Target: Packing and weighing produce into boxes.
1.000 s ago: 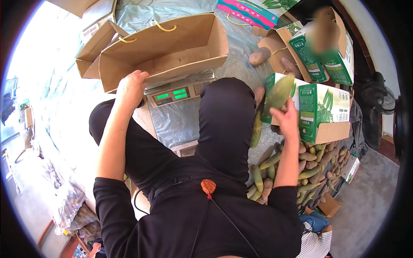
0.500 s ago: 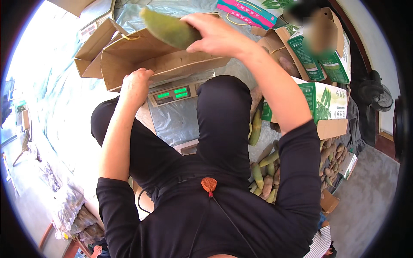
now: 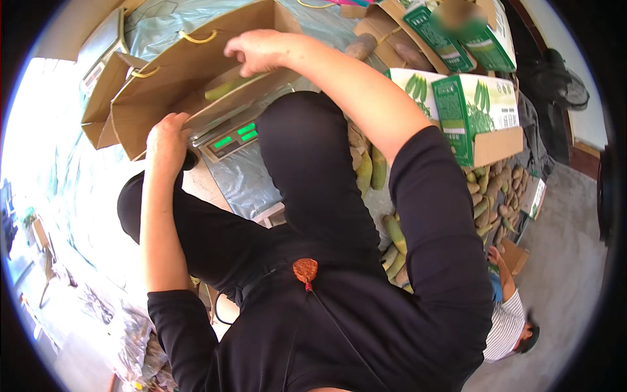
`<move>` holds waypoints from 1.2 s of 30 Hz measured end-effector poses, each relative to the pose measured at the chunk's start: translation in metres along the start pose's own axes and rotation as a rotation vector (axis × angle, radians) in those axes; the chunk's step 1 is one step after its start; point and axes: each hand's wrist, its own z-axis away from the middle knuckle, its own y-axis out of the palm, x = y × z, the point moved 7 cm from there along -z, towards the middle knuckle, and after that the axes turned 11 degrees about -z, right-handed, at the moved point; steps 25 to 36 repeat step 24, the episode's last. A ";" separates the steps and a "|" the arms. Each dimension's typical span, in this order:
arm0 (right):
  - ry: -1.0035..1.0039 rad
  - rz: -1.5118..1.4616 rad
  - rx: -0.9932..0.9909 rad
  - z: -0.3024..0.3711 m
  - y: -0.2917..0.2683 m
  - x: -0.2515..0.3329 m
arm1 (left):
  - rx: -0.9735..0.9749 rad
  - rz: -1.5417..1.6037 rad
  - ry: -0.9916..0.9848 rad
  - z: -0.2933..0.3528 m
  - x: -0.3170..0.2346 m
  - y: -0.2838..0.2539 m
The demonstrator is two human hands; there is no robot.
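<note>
Half a second on, right hand [image 3: 258, 52] has dropped to the open brown paper carrier bag [image 3: 189, 72] lying on the grey digital scale [image 3: 232, 137]; fingers curled over its upper wall, whether clamped cannot be told; long green fruit [image 3: 225, 88] now inside the bag; left hand [image 3: 166, 140] grips the bag's lower edge; green-printed cardboard cartons [image 3: 483, 117] right, loose green fruit heap [image 3: 486, 202] below them.

Brown paper bag [image 3: 196, 72] with yellow handles, green-lit scale display [image 3: 234, 137], green-and-white cartons [image 3: 480, 108], black sleeves.
</note>
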 end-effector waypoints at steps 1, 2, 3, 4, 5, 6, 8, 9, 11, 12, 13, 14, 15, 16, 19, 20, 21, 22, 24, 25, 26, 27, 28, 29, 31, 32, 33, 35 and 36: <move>-0.055 -0.198 -0.040 0.013 -0.008 0.003 | 0.012 0.006 -0.007 0.001 -0.001 0.000; -0.109 -0.395 -0.085 0.030 -0.017 0.003 | 0.025 0.013 -0.013 0.001 -0.002 -0.002; -0.148 -0.519 -0.116 0.051 -0.027 0.009 | 0.027 0.000 -0.017 0.003 -0.001 -0.006; -0.187 -0.641 -0.148 0.077 -0.035 0.011 | 0.072 0.050 -0.031 0.005 -0.001 -0.005; -0.179 -0.754 -0.191 0.105 -0.039 0.000 | 0.053 0.040 -0.026 0.004 -0.005 -0.005; -0.171 -0.866 -0.239 0.133 -0.043 -0.013 | 0.033 0.031 -0.019 0.002 -0.010 -0.007; -0.079 -0.882 -0.357 0.184 -0.032 -0.055 | 0.041 0.020 -0.002 0.004 -0.009 -0.005; 0.034 -0.902 -0.387 0.210 -0.021 -0.075 | 0.034 0.015 0.006 0.004 -0.008 -0.006; 0.264 -0.970 -0.465 0.260 0.014 -0.127 | 0.024 0.004 0.017 0.004 -0.009 -0.005; 0.384 -1.012 -0.514 0.286 0.038 -0.156 | 0.007 -0.004 0.019 0.003 -0.010 -0.007; 0.512 -0.963 -0.554 0.311 0.065 -0.183 | 0.009 -0.018 0.019 0.002 -0.008 -0.006; 0.636 -0.913 -0.586 0.333 0.094 -0.211 | 0.010 -0.022 0.022 0.003 -0.008 -0.006; 0.761 -0.903 -0.606 0.359 0.131 -0.245 | 0.006 -0.019 0.014 0.003 -0.009 -0.005; 0.902 -0.880 -0.639 0.392 0.164 -0.275 | 0.004 0.000 0.021 -0.002 -0.014 0.000; 1.159 -1.050 -0.770 0.436 0.242 -0.303 | 0.013 -0.036 0.013 0.004 -0.008 0.001; 1.267 -1.056 -0.773 0.443 0.266 -0.310 | 0.017 -0.054 0.007 0.009 -0.002 -0.004; 1.390 -1.052 -0.793 0.461 0.292 -0.319 | 0.018 -0.034 -0.012 0.009 0.001 -0.004; 1.403 -1.055 -0.807 0.480 0.315 -0.332 | 0.021 -0.004 -0.025 0.007 0.004 -0.001; 1.373 -0.500 -0.684 0.543 0.349 -0.362 | 0.061 0.016 -0.004 -0.006 -0.002 0.014; 1.373 -0.500 -0.684 0.543 0.349 -0.362 | 0.061 0.016 -0.004 -0.006 -0.002 0.014; 1.373 -0.500 -0.684 0.543 0.349 -0.362 | 0.061 0.016 -0.004 -0.006 -0.002 0.014; 1.373 -0.500 -0.684 0.543 0.349 -0.362 | 0.061 0.016 -0.004 -0.006 -0.002 0.014; 1.373 -0.500 -0.684 0.543 0.349 -0.362 | 0.061 0.016 -0.004 -0.006 -0.002 0.014; 1.373 -0.500 -0.684 0.543 0.349 -0.362 | 0.061 0.016 -0.004 -0.006 -0.002 0.014; 1.373 -0.500 -0.684 0.543 0.349 -0.362 | 0.061 0.016 -0.004 -0.006 -0.002 0.014; 1.373 -0.500 -0.684 0.543 0.349 -0.362 | 0.061 0.016 -0.004 -0.006 -0.002 0.014; 1.373 -0.500 -0.684 0.543 0.349 -0.362 | 0.061 0.016 -0.004 -0.006 -0.002 0.014; 1.373 -0.500 -0.684 0.543 0.349 -0.362 | 0.061 0.016 -0.004 -0.006 -0.002 0.014; 1.373 -0.500 -0.684 0.543 0.349 -0.362 | 0.061 0.016 -0.004 -0.006 -0.002 0.014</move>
